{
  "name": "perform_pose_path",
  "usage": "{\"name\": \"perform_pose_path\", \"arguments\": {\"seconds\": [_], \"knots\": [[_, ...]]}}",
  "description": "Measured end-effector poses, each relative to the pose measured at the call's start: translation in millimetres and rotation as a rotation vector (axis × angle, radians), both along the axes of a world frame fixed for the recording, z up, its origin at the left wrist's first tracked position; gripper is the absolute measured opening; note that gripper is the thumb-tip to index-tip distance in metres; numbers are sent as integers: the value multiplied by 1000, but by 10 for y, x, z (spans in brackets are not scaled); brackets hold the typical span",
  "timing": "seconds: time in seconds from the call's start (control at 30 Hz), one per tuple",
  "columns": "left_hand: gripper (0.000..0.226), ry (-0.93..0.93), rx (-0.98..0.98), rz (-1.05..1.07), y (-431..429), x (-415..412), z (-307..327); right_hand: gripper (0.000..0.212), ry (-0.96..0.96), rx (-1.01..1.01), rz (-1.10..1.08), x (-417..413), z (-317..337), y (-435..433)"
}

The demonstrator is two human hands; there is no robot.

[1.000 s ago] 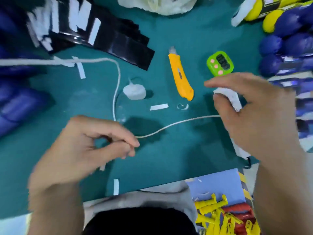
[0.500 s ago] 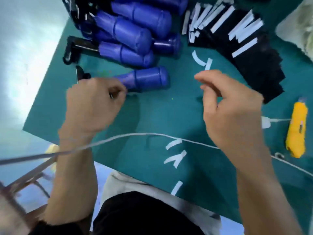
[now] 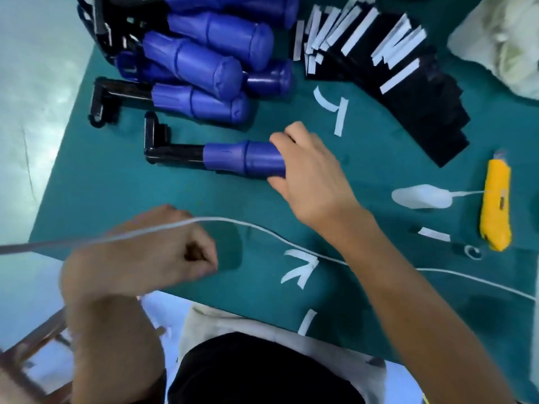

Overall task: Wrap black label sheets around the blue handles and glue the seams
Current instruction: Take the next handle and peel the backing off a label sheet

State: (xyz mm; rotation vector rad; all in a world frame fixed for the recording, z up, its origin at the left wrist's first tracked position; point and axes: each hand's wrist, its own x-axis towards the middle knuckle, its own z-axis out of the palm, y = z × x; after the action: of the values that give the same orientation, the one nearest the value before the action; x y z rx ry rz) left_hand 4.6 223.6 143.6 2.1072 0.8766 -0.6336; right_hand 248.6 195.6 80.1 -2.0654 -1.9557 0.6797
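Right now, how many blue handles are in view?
6 that I can see. One blue handle lies alone on the mat, gripped by the right hand. Five are in the pile behind it; more may be hidden underneath.

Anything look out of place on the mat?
Loose white strips lie scattered on the green mat, and a white cord trails across it, in front of the left hand. Nothing looks spilled.

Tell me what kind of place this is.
Probably a small assembly workbench for piecework: a pile of blue handles, a fanned stack of black label sheets, and a yellow utility knife lie on a green mat.
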Motion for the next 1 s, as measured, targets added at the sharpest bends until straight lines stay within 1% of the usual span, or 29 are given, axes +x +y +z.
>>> {"name": "perform_pose_path", "arguments": {"seconds": [0.03,0.07,0.1,0.13,0.17,0.2,0.23,0.27,0.3,0.33,0.37,0.4,0.47,0.5,0.57,0.63,0.67,0.7,0.73,0.8,0.83,0.87,0.93,0.97,1.0], "knots": [[15,-124,-163,-86,-69,3,138,41,21,5,-48,94,14,-122],[22,-236,-295,-183,-136,58,238,41,47,22,-98,182,31,-255],[27,-364,-387,-241,-205,145,275,42,62,49,-146,258,46,-396],[28,-478,-444,-248,-294,278,273,43,58,77,-182,319,52,-529],[26,-574,-459,-183,-407,466,264,45,44,93,-208,369,40,-657],[24,-669,-425,-75,-513,665,238,47,38,93,-234,416,14,-781],[26,-743,-317,48,-603,875,193,50,47,86,-263,460,-22,-894],[32,-768,-130,146,-662,1072,121,52,60,96,-295,501,-61,-1004],[36,-742,88,201,-688,1249,27,55,57,133,-334,540,-97,-1114],[41,-647,293,217,-677,1411,-49,57,34,187,-379,577,-127,-1214],[47,-512,430,202,-637,1546,-112,57,-7,247,-409,608,-154,-1296],[55,-370,511,159,-597,1662,-182,56,-57,300,-416,636,-185,-1356],[65,-162,567,26,-545,1830,-342,49,-151,374,-392,693,-271,-1438],[65,-124,564,-20,-532,1884,-412,46,-168,405,-386,724,-317,-1484],[60,-124,552,-40,-496,1925,-500,39,-107,481,-435,796,-355,-1600],[56,-164,535,-14,-447,1939,-538,27,15,554,-634,906,-300,-1714],[55,-174,536,-1,-431,1943,-547,26,68,565,-771,978,-262,-1736],[54,-178,546,11,-425,1950,-553,31,130,546,-886,1067,-226,-1710],[53,-178,559,25,-431,1959,-557,42,212,496,-950,1152,-186,-1639],[52,-168,583,37,-452,1990,-556,62,375,367,-938,1304,-127,-1396],[52,-160,596,39,-464,1998,-552,65,389,296,-889,1372,-122,-1241],[53,-157,605,41,-471,2002,-547,67,344,214,-833,1420,-126,-1084],[53,-153,616,39,-482,2001,-535,67,151,56,-733,1454,-156,-829],[52,-142,624,37,-490,1997,-521,62,63,14,-688,1451,-187,-750],[50,-132,638,36,-500,1994,-503,55,27,-13,-653,1432,-189,-710]]}}
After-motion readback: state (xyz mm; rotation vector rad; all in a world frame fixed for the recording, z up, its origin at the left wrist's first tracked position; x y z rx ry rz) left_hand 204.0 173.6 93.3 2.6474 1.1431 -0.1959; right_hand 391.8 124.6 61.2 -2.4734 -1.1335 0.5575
